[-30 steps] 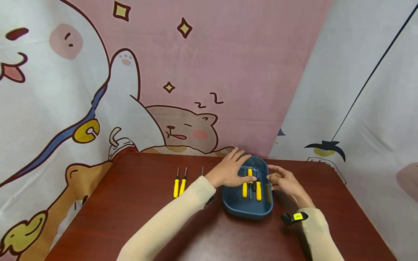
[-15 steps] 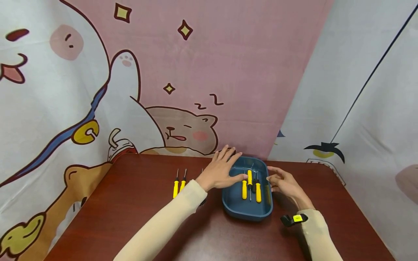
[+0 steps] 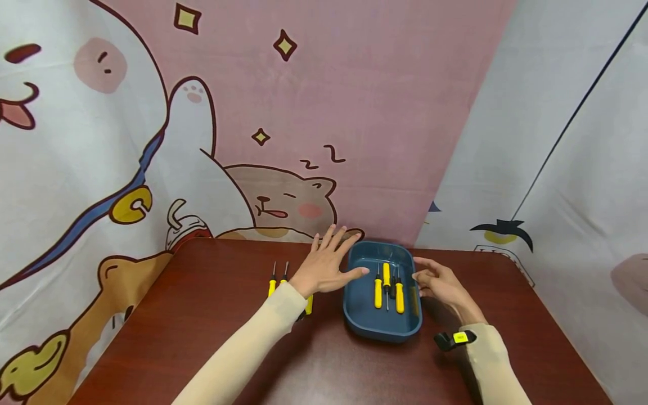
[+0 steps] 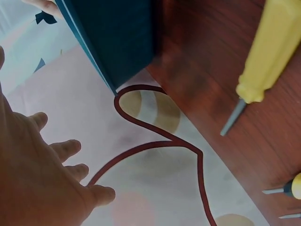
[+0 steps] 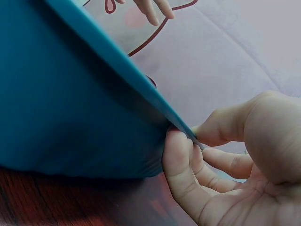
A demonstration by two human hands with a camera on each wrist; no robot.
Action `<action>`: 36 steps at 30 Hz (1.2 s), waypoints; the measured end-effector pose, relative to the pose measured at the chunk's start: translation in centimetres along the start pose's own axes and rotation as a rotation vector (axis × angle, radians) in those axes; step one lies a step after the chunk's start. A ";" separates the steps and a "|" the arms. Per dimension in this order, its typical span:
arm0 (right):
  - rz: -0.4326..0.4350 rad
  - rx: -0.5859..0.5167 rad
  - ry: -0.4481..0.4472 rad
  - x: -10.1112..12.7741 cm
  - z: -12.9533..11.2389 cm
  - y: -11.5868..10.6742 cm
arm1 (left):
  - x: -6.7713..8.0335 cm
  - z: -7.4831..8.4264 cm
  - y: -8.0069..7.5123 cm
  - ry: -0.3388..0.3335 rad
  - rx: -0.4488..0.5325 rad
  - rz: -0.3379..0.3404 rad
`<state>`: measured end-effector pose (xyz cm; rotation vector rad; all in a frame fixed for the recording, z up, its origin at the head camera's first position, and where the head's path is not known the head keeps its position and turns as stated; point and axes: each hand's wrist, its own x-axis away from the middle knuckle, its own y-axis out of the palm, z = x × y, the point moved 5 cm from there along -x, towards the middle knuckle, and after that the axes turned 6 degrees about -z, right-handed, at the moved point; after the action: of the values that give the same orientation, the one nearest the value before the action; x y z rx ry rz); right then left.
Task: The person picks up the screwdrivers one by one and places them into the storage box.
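Observation:
A blue tray (image 3: 360, 306) stands on the table with several yellow-handled screwdrivers (image 3: 399, 298) lying in it. My right hand (image 3: 441, 286) pinches the tray's right rim between thumb and fingers, seen close in the right wrist view. Spread and empty, my left hand (image 3: 324, 271) is held over the table just left of the tray. Beneath its wrist lies a yellow screwdriver (image 4: 268, 56), mostly hidden in the head view. Farther left, two more yellow screwdrivers (image 3: 272, 287) lie side by side, their lower ends covered by my left sleeve.
The dark red-brown table (image 3: 212, 304) reaches back to a cartoon-printed cloth (image 3: 395, 112). The tray's far end is close to the table's back edge. A black band with a yellow label (image 3: 459, 337) sits on my right wrist.
My left hand has moved left, away from above the tray, with its fingers still spread. The right hand stays at the tray's rim, and the tray has hardly moved.

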<state>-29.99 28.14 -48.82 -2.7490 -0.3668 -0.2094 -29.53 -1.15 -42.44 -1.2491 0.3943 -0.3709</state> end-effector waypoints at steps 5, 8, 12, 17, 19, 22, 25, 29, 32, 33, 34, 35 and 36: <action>-0.006 -0.014 -0.001 0.1 -0.1 0.0 | 0.5 -1.0 0.1 -0.039 -0.017 0.015; -0.016 -0.024 -0.005 0.2 -0.2 0.1 | 0.9 -1.7 0.1 -0.070 -0.022 0.027; -0.020 -0.027 -0.013 0.1 -0.4 0.2 | 1.5 -2.7 -0.1 -0.106 -0.024 0.049; -0.010 -0.019 -0.011 0.1 -0.3 0.1 | 2.3 -4.3 -0.1 -0.145 -0.015 0.056; -0.003 -0.019 -0.002 0.1 -0.1 0.1 | 2.6 -4.9 -0.1 -0.160 -0.007 0.054; 0.001 -0.017 0.002 0.2 0.0 0.0 | 3.0 -5.5 -0.2 -0.177 0.013 0.051; 0.003 -0.017 0.003 0.1 0.1 0.0 | 3.4 -6.2 -0.1 -0.196 0.024 0.041; 0.000 -0.018 0.000 0.1 0.1 0.0 | 3.9 -7.3 0.0 -0.228 0.044 0.032; 0.000 -0.022 -0.004 0.1 0.1 -0.1 | 4.2 -7.9 0.1 -0.241 0.077 0.040; 0.001 -0.023 -0.005 0.1 0.1 -0.1 | 4.4 -8.1 0.1 -0.244 0.093 0.041; 0.002 -0.024 -0.005 0.1 0.1 -0.1 | 4.5 -8.3 0.1 -0.250 0.105 0.040; 0.002 -0.025 -0.006 0.1 0.1 -0.1 | 4.6 -8.5 0.1 -0.257 0.114 0.035; 0.004 -0.025 -0.005 0.1 0.1 -0.1 | 4.7 -8.7 0.2 -0.263 0.125 0.034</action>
<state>-29.95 28.30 -48.85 -2.7750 -0.3632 -0.2072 -29.58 -10.64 -45.32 -1.1498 0.1642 -0.1957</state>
